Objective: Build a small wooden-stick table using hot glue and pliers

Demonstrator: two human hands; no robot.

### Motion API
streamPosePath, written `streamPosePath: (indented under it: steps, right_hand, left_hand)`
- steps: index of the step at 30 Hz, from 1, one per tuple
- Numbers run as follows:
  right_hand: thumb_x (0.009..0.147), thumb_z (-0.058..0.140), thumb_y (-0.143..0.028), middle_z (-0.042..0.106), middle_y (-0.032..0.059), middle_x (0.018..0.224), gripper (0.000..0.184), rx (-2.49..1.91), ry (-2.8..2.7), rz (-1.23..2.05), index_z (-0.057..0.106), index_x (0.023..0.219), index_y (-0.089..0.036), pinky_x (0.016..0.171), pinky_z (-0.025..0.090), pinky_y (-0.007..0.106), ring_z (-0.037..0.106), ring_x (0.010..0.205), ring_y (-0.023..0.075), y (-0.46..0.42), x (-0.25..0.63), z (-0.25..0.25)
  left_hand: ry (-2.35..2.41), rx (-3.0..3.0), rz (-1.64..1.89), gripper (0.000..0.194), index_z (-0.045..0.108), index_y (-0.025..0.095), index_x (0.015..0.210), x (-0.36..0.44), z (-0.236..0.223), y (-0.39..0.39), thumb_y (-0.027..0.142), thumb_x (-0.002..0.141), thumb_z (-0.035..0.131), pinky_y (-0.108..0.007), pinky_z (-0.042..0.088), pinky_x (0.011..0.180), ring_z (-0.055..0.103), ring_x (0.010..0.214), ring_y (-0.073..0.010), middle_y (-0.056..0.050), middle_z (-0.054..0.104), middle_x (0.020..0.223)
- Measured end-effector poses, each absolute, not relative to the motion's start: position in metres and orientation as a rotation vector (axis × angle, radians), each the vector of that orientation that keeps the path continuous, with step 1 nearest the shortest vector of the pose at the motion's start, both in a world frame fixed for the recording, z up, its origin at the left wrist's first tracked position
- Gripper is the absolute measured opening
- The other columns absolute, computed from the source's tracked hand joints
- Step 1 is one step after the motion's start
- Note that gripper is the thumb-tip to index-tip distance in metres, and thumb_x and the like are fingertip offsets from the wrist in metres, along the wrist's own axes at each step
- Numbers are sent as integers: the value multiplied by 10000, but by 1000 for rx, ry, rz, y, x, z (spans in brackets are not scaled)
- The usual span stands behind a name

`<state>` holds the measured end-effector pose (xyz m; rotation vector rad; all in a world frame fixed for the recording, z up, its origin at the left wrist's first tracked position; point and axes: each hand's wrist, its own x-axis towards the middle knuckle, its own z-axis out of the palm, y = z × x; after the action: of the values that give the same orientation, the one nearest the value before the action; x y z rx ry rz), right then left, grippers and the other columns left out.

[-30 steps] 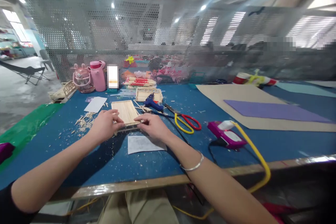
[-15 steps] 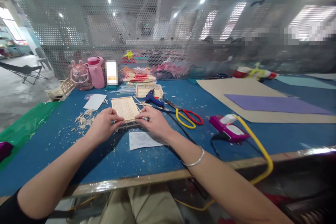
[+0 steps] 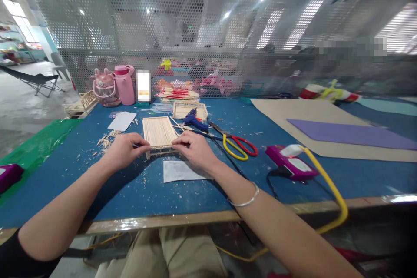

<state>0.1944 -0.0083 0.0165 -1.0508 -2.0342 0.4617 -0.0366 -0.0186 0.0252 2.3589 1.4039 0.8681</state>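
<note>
A small model built of thin wooden sticks [image 3: 159,132] stands on the blue table. Its slatted top faces up, and a stick frame shows under its near edge. The near left corner is pinched between the thumb and fingers of my left hand [image 3: 125,152]. At the near right corner, my right hand [image 3: 195,150] grips with thumb and bent fingers. A sheet of white paper [image 3: 182,171] lies in front of the model, partly under my right wrist. Behind it are a blue glue gun [image 3: 196,122] and another stick frame [image 3: 179,110].
Scissors with red and yellow handles [image 3: 239,145] lie right of my hands. Farther right are a purple power strip [image 3: 289,165] with a yellow cord and a purple sheet [image 3: 352,134]. Wood scraps [image 3: 106,139] litter the left. Pink bottles [image 3: 124,87] stand before the mesh screen [image 3: 137,34].
My left fingers have shifted outward along the near edge to the left corner, and more of the model's top and front frame shows. The whole view has shifted slightly.
</note>
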Motion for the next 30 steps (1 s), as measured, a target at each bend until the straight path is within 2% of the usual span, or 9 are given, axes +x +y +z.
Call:
streamPosePath:
  steps: [10, 18, 21, 24, 26, 30]
  right_hand:
    - [700, 655, -95, 620, 5, 696, 111, -1026, -2033, 492, 712, 750, -176, 643, 427, 250, 562, 656, 108, -5, 196, 15]
    - [706, 637, -92, 670, 25, 753, 120, -1110, -2019, 591, 714, 770, -157, 663, 438, 236, 593, 691, 112, -4, 195, 16]
    - [704, 641, -99, 677, 30, 761, 114, -1115, -2027, 597, 715, 769, -157, 668, 438, 234, 598, 698, 117, -3, 195, 15]
    - [703, 650, -115, 672, 28, 740, 104, -1098, -2046, 580, 716, 772, -156, 642, 429, 228, 588, 673, 115, -2, 195, 14]
    - [708, 653, -133, 665, 22, 718, 88, -1083, -2055, 576, 715, 767, -156, 615, 419, 221, 577, 647, 110, -1, 195, 13]
    - [727, 648, -167, 661, 21, 718, 71, -1060, -2051, 578, 712, 753, -152, 603, 406, 213, 566, 643, 104, -1, 196, 11]
  left_hand:
    - [1430, 2385, 874, 175, 674, 181, 722, -35, 25, -21, 311, 776, 570, -242, 412, 600, 578, 644, -131, -27, 676, 721]
    - [1434, 2448, 886, 182, 673, 175, 719, -33, 26, -24, 290, 788, 551, -245, 417, 602, 572, 642, -130, -28, 660, 711]
    - [1563, 2633, 871, 216, 683, 176, 741, -26, 28, -31, 313, 799, 526, -288, 431, 667, 566, 730, -170, -53, 656, 784]
    - [1656, 2794, 909, 253, 686, 171, 870, -9, 30, -35, 345, 797, 518, -344, 427, 752, 536, 833, -217, -88, 637, 892]
    - [1649, 2790, 889, 285, 681, 167, 917, 6, 32, -33, 364, 806, 507, -347, 423, 751, 535, 833, -222, -94, 634, 885]
    - [1634, 2554, 717, 238, 690, 172, 734, 25, 35, -22, 355, 786, 549, -287, 406, 627, 556, 700, -178, -64, 633, 750]
